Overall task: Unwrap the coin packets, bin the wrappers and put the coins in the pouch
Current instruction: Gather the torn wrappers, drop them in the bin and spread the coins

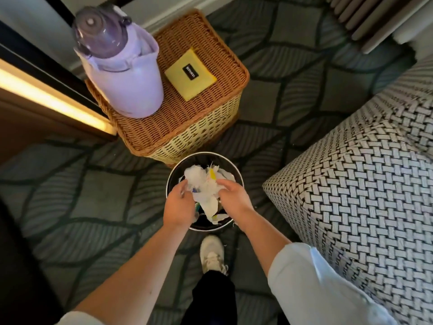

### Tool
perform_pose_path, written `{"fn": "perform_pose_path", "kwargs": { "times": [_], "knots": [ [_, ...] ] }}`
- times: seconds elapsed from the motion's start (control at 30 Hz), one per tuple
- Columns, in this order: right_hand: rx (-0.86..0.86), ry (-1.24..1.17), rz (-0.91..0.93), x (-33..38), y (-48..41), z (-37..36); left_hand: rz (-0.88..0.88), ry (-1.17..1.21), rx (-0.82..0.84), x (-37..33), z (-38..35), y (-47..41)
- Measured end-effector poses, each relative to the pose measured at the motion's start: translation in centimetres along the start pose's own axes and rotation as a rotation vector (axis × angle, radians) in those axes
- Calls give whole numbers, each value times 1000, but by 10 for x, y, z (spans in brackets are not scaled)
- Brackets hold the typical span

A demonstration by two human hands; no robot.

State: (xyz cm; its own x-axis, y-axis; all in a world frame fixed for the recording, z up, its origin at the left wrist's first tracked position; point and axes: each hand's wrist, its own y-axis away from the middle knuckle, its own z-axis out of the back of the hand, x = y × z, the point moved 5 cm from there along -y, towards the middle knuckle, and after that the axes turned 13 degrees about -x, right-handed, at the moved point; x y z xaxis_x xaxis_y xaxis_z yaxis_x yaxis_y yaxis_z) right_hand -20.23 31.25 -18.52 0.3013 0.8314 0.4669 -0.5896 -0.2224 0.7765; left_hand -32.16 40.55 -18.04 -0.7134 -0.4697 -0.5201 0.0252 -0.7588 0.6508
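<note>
Hazards, left to right. Upper left of the frame: a lilac bottle point(119, 66) stands near the corner of a wicker basket point(187, 127); any reach to the yellow pouch point(190, 75) lying just beside it on the same lid could tip the bottle. The pouch sits well apart from the work, above centre, so coins carried across the carpet point(93, 195) may be dropped in transit. Lower centre: the left hand point(179, 205) and right hand point(232, 198) are both over the bin point(169, 184), each with fingers curled down and grasping the wrappers point(203, 181). No coin is visible; whether any remains folded in the paper cannot be told. Chief risk: a coin goes into the bin with the wrapping if the paper is let go unchecked. Second risk: the bin looks nearly full, the heap standing about level with the rim, so released scraps could spill over the lower right edge, beside the shoe point(212, 252). Condition of the wrappers: white, thin, crumpled and torn into strips, with small yellow and blue flecks, bunched between the two hands and trailing toward the bin's near rim. Right of frame: a woven upholstered seat point(363, 172), not involved.
</note>
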Motion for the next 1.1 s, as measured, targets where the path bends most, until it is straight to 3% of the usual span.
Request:
{"fn": "perform_pose_path", "kwargs": {
  "times": [0.33,0.57,1.1],
  "knots": [
    [-250,-237,193,7,43,106,-194,121,74,-66,-37,79],
    [-440,-442,226,-14,77,216,-358,194,145,-122,-90,173],
    [-788,-619,56,-254,101,483,-548,78,446,-114,-325,420]
  ]
}}
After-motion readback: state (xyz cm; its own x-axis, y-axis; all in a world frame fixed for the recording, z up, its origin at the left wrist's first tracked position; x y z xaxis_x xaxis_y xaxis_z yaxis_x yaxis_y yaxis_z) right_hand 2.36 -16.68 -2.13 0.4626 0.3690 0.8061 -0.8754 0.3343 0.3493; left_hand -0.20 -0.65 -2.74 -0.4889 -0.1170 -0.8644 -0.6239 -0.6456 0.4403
